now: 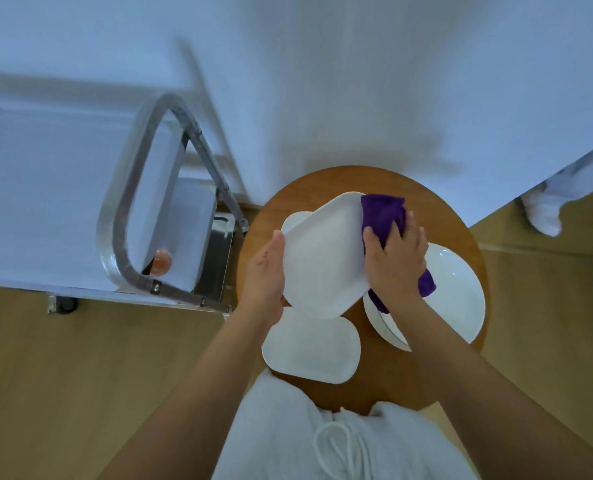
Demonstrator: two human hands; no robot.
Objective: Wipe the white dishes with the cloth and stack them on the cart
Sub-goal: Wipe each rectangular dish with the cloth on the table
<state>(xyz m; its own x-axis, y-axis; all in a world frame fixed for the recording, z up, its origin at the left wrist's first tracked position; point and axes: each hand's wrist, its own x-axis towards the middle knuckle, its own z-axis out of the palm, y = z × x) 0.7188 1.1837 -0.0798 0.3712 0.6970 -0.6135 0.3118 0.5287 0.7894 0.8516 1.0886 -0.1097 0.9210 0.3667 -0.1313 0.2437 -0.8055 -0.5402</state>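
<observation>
My left hand (265, 271) holds a white rounded-square dish (322, 258) by its left edge, tilted above the round wooden table (385, 379). My right hand (397, 261) presses a purple cloth (383, 213) against the dish's right edge. A second white rounded-square dish (312, 348) lies on the table below it. A round white plate (454, 292) lies at the right, partly under my right hand. Another white dish (293, 220) peeks out behind the held one. The metal cart (142, 202) stands to the left.
The cart has a curved steel handle (121, 258), a white top tray (38, 202) and a wheel (64, 304) on the wooden floor. A white-draped surface (357, 81) fills the back. Another person's white-socked foot (544, 216) stands at the right.
</observation>
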